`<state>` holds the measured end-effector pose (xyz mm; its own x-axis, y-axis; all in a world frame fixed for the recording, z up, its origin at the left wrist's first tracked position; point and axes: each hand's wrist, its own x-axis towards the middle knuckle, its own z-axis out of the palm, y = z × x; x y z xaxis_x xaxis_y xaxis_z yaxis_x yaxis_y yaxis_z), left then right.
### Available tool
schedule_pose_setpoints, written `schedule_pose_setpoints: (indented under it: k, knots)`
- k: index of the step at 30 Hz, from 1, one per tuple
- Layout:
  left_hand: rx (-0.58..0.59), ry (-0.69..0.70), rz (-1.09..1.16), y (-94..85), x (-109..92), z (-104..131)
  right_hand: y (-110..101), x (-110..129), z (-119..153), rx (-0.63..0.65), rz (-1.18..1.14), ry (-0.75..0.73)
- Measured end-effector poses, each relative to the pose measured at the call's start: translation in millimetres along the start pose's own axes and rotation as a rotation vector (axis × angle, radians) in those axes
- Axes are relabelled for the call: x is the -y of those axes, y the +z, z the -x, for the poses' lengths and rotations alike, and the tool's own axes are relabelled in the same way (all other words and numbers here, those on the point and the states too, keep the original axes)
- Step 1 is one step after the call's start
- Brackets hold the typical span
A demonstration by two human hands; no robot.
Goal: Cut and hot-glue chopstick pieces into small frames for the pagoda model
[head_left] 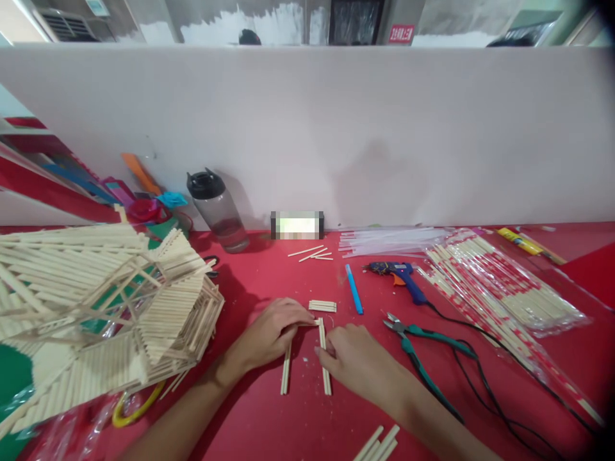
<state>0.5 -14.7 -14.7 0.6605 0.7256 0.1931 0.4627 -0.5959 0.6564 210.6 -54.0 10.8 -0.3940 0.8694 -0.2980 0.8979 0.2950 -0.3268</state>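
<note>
My left hand (276,330) is closed, its fingertips on a short wooden crosspiece at the top of a small stick frame. The frame has two upright pairs of wooden sticks, a left pair (285,374) partly under my left hand and a right pair (327,378). My right hand (350,352) is curled, with thumb and fingers against the right pair. Just above the frame lies a short bundle of cut sticks (322,306). More cut sticks (377,447) lie at the near edge, below my right forearm.
Left stands a large stick-built model (173,307), with a water bottle (218,211) behind. To the right lie a blue pen (354,289), a glue gun (401,274), pliers (423,358), glue sticks (384,241) and bagged chopsticks (509,282). A white partition (288,128) closes the back.
</note>
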Motion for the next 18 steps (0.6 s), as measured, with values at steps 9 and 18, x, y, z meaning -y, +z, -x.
schedule_pose_setpoints:
  k: [9, 18]
  knots:
    - [-0.004, -0.040, 0.031, -0.5, -0.4, -1.4, 4.0, 0.2, -2.4, 0.008, 0.020, 0.007]
    - [-0.013, -0.063, 0.043, 0.7, -1.3, -2.1, -0.2, 5.4, -2.7, 0.021, 0.031, 0.014]
